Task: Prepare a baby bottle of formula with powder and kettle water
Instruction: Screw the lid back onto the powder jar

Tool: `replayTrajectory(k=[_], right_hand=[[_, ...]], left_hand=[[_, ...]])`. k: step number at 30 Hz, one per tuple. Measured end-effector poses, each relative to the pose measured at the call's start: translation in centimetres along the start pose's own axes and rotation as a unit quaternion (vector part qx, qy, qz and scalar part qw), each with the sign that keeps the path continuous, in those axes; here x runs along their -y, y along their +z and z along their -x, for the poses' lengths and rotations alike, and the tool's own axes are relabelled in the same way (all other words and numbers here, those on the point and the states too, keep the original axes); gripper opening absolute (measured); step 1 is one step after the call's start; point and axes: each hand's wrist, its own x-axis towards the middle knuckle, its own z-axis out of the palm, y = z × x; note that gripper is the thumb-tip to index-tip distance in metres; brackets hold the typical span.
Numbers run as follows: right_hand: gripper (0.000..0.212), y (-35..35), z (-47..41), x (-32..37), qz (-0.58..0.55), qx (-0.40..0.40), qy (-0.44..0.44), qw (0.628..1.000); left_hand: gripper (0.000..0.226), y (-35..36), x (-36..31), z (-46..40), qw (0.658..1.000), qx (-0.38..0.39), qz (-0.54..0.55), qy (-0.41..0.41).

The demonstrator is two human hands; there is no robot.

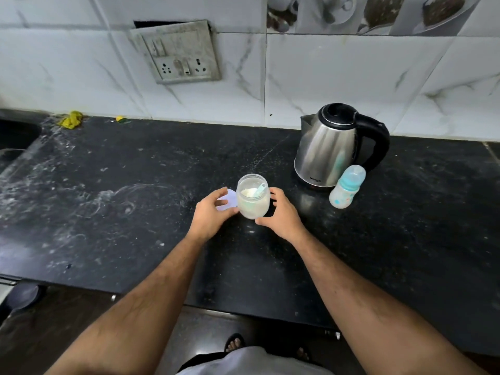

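An open clear powder jar [253,205] stands on the black counter [135,185], holding white formula powder and a light blue scoop [260,188]. My right hand [281,216] curls round the jar's right side, thumb at its base. My left hand [209,213] is just left of the jar and holds the pale round lid [229,202] between fingers and thumb, low over the counter. A capped baby bottle [347,186] with teal collar stands to the right. Behind the bottle is the steel kettle [331,147] with black lid and handle.
A wall socket plate [180,54] hangs loose on the tiled wall. Yellow scraps [71,119] lie at the back left by a sink edge [16,136]. The counter surface is smeared with white marks. The front edge runs below my forearms.
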Motion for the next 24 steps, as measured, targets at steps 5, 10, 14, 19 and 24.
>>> replayTrajectory(k=[5, 10, 14, 19, 24], right_hand=[[0.078, 0.5, -1.0, 0.7, -0.012, 0.0, 0.007, 1.0], [0.082, 0.5, -1.0, 0.6, -0.012, 0.007, 0.015, 1.0], [0.082, -0.1, -0.2, 0.5, -0.056, 0.019, 0.009, 0.998], [0.088, -1.9, 0.9, 1.4, -0.141, 0.022, -0.014, 0.99], [0.104, -2.5, 1.4, 2.5, -0.192, -0.007, -0.068, 0.979]], left_hand=[[0.085, 0.1, -0.9, -2.6, 0.993, 0.103, -0.032, 0.039], [0.08, 0.3, -1.4, -3.0, 0.987, 0.132, -0.02, 0.089], [0.073, 0.2, -2.2, -2.8, 0.988, 0.13, 0.02, 0.086], [0.058, 0.0, -5.1, -2.8, 0.98, 0.148, 0.08, 0.106], [0.059, 0.3, -8.0, -2.1, 0.974, 0.144, 0.143, 0.104]])
